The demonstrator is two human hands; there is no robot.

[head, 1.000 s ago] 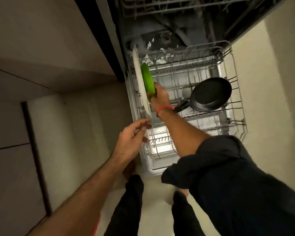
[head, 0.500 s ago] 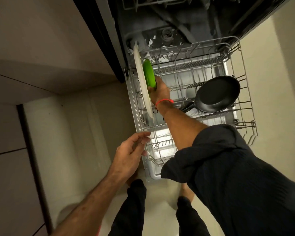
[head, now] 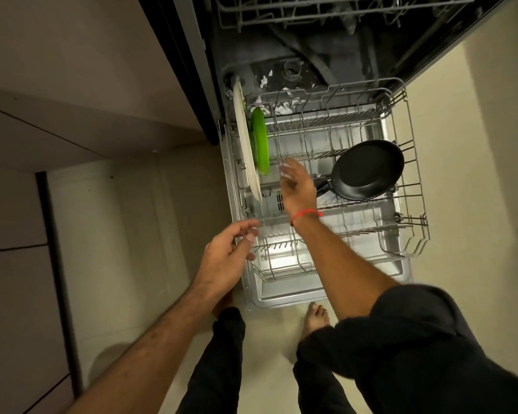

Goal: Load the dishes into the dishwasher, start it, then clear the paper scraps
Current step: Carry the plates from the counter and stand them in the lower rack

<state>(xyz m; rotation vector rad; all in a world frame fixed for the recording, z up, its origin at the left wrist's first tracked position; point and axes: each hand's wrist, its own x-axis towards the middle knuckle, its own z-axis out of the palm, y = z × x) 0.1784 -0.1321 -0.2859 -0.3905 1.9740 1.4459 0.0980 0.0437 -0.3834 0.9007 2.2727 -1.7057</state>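
The lower dishwasher rack [head: 413, 186] is pulled out over the open door. A white plate [head: 245, 147] stands on edge at the rack's left side, and a green plate [head: 260, 141] stands upright right beside it. A black frying pan [head: 368, 168] lies tilted at the rack's right. My right hand [head: 296, 183] hovers above the rack just right of the green plate, fingers relaxed, holding nothing. My left hand [head: 228, 258] hangs at the rack's front left corner with loosely curled fingers, empty. White paper scraps [head: 284, 104] lie on the tub floor behind the rack.
The upper rack [head: 311, 10] sits inside the dark dishwasher tub. Cabinet fronts [head: 57, 85] run along the left. My bare feet [head: 316, 318] stand on the pale floor at the door's front edge. Open floor lies to the right of the rack.
My right hand has let go of the green plate, which now stands in the rack, and has drawn back toward me. My left hand stays near the front left corner.
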